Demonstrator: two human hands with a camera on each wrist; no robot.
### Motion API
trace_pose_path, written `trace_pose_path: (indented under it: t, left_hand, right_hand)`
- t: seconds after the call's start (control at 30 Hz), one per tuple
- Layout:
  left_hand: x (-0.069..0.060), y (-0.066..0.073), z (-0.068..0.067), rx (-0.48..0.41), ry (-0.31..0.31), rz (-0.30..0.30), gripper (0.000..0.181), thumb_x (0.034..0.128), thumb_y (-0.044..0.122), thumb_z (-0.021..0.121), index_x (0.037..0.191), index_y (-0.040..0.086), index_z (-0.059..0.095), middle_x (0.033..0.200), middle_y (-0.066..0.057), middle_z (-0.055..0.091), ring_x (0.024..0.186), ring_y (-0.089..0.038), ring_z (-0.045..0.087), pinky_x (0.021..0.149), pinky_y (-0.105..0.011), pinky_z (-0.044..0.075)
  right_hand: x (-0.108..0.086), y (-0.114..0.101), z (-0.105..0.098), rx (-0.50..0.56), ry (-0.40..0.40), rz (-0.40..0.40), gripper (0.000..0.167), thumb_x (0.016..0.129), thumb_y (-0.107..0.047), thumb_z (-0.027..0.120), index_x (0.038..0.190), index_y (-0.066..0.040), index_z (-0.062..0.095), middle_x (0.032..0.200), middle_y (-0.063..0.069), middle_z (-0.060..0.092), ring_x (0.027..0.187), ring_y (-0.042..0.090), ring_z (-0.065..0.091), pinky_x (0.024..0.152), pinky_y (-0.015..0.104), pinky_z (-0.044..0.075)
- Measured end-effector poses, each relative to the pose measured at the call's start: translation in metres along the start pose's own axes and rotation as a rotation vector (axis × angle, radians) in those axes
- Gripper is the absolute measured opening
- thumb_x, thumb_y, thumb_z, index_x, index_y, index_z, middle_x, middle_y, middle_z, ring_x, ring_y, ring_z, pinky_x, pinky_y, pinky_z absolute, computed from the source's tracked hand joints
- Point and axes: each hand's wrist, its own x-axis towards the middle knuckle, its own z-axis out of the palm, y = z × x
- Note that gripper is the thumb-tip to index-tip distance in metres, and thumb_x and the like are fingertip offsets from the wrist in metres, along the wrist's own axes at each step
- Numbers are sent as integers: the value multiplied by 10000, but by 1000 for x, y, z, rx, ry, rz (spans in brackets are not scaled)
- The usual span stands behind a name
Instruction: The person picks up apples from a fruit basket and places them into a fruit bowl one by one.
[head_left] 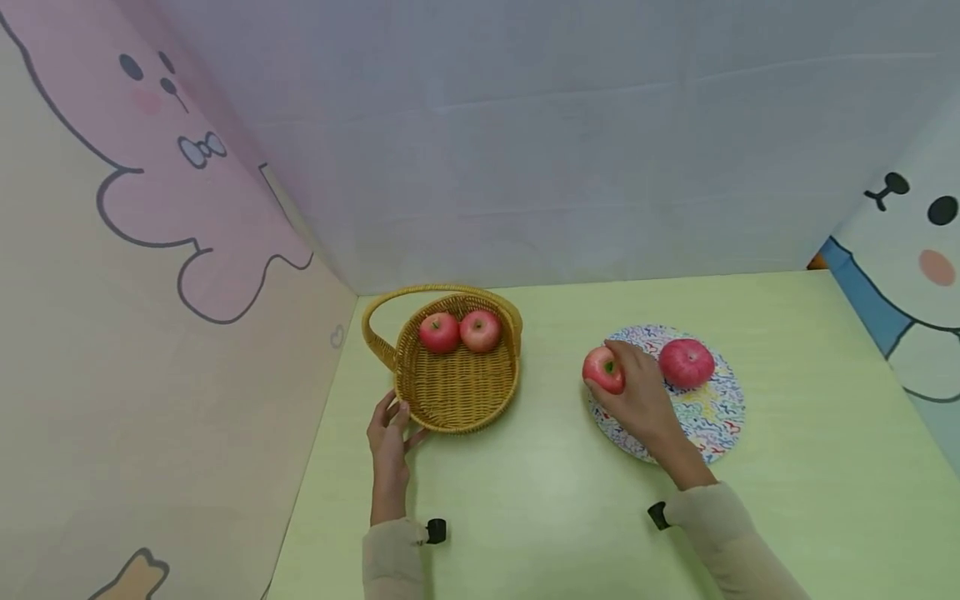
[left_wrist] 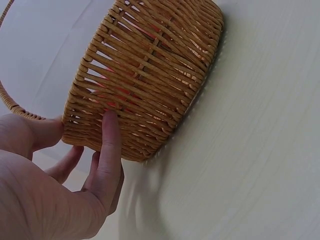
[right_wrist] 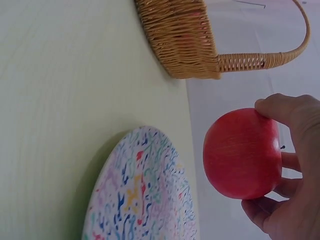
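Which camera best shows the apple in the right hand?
The right wrist view: the apple appears largest there, its red side mostly uncovered. The head view shows it smaller, partly hidden by the right hand; the left wrist view doesn't show it, showing the left hand touching the wicker basket instead.

The basket point(head_left: 459, 393) at mid-frame is rough woven wicker, the apples point(head_left: 600, 371) smooth and faintly glossy, the desk point(head_left: 525, 517) smooth.

No words, labels, brands or numbers can be read on the wicker basket point(head_left: 453, 402), the apples point(head_left: 480, 332) or the plate point(head_left: 708, 414), whose coloured squiggles point(right_wrist: 132, 192) form no legible letters; a heart outline point(head_left: 337, 337) marks the left wall point(head_left: 150, 417).
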Motion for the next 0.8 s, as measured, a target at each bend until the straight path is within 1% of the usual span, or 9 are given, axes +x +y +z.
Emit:
trace_pose_path:
  t: [0.23,0.33,0.47,0.53,0.67,0.8]
  left_hand:
    - [1,-1,1,-1,10,-8,457,1089,219,568,1540,195,499,1451,-144,479,1240,-304,609,848,-430,665]
    - [0,0,1,2,17,-14,454,1088,220,570,1537,194,501,1441,-129,486,1236,-300,612,849,-437,665]
    - [-1,0,1,10,18,-21,457,1092,222,562,1544,202,495,1461,-137,481,1250,-304,604,876,-450,658]
    - [-1,0,1,15,17,-21,458,1094,223,558,1547,204,492,1472,-146,478,1252,-308,603,877,-447,657]
    - [0,1,1,7,19,-18,456,1091,221,563,1542,205,496,1472,-145,481,1257,-308,601,850,-425,665]
    - [1,0,2,2,21,-15,454,1089,219,570,1537,196,501,1463,-146,482,1261,-308,598,846,-428,666]
  right_hand:
    - [-2,15,2,-7,-1,48,708,865,-214,842,1439,3,488,1399,232,565,1210,415,511,887,595,581]
    - [-3,20,3,-14,-1,57,710,868,-223,840,1439,10,488,1395,240,569,1205,420,515,923,601,554]
    - [-2,24,4,-16,0,69,706,870,-214,843,1437,21,493,1387,246,573,1211,433,516,983,627,517]
    - [-2,26,4,-18,-3,78,713,865,-207,848,1438,23,492,1384,250,575,1213,442,515,992,637,513]
    - [0,27,6,-22,-24,105,715,871,-206,842,1446,16,481,1402,255,558,1233,452,499,996,647,515]
    - [-1,30,7,-38,-50,136,733,876,-205,839,1466,10,460,1428,259,538,1271,459,477,1016,652,512]
